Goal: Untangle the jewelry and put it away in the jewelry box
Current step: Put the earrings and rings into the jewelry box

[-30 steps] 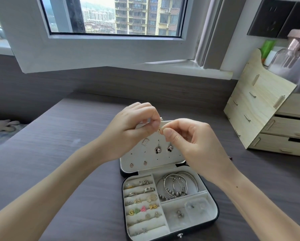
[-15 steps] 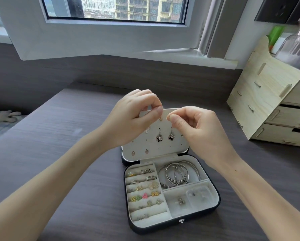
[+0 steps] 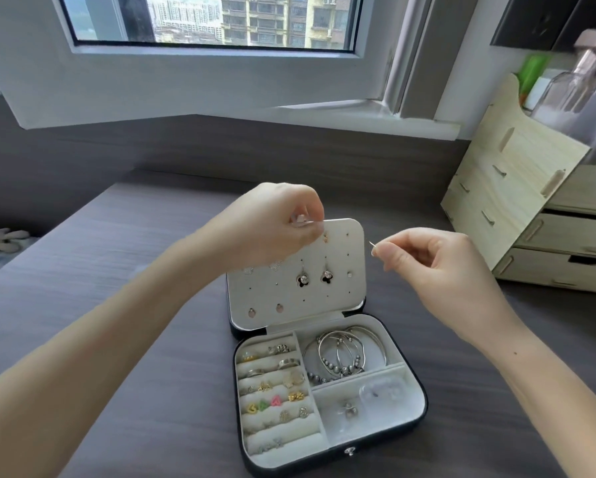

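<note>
Two hands of ours are raised above the open jewelry box (image 3: 423, 401), which lies on the grey worktop (image 3: 145, 257) with its lid (image 3: 345, 246) propped up toward the window (image 3: 214, 25). Our left hand (image 3: 279, 229) has its fingers curled, with thumb and forefinger pinching a small gold earring (image 3: 325, 238) at the upper left of the lid's white panel. Most of that grip is hidden by the fingers. Our right hand (image 3: 438, 267) is held well apart from it, to the right of the lid, and pinches a thin pin (image 3: 372, 244) between thumb and forefinger. Only the pin's tip shows.

Several pieces are stored in the box. A pair of drop earrings (image 3: 315, 278) hangs at the middle of the lid panel, and a few studs sit lower down. In the base, the left compartment holds rows of rings (image 3: 272, 388) tucked between padded rolls. The upper right compartment holds a heap of silver bangles (image 3: 345, 353), and the lower right one holds a few tiny pieces we cannot make out.

To the right, a pale wooden drawer unit (image 3: 517, 201) stands on the worktop. A soft toy (image 3: 0, 239) lies at the far left edge.
</note>
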{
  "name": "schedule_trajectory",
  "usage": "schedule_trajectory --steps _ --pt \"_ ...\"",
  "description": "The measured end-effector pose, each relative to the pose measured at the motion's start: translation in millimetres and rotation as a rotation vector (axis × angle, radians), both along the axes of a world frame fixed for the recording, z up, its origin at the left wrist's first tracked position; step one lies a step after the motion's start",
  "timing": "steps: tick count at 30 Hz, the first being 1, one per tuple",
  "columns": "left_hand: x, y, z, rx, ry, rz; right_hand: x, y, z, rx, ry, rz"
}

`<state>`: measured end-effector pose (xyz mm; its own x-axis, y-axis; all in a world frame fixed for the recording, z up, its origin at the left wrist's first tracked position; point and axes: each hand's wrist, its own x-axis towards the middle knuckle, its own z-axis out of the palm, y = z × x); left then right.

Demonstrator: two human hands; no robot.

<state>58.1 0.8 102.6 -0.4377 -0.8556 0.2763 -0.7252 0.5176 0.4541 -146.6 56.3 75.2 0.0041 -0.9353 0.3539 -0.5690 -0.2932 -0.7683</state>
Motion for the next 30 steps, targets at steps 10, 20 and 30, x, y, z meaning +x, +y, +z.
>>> schedule_trajectory --steps 10,20,30 --pt "-26.2 -1.2 -6.6 -0.11 -0.039 0.077 2.3 -5.0 -12.5 -0.024 -0.16 -0.009" --pt "-37.1 -3.7 -11.1 -0.209 -0.039 0.019 4.2 -20.3 -14.2 -0.046 -0.055 0.022" --pt "-32.9 -14.1 -9.3 -0.174 0.06 -0.217 3.7 -8.1 -15.6 -0.186 0.023 -0.036"
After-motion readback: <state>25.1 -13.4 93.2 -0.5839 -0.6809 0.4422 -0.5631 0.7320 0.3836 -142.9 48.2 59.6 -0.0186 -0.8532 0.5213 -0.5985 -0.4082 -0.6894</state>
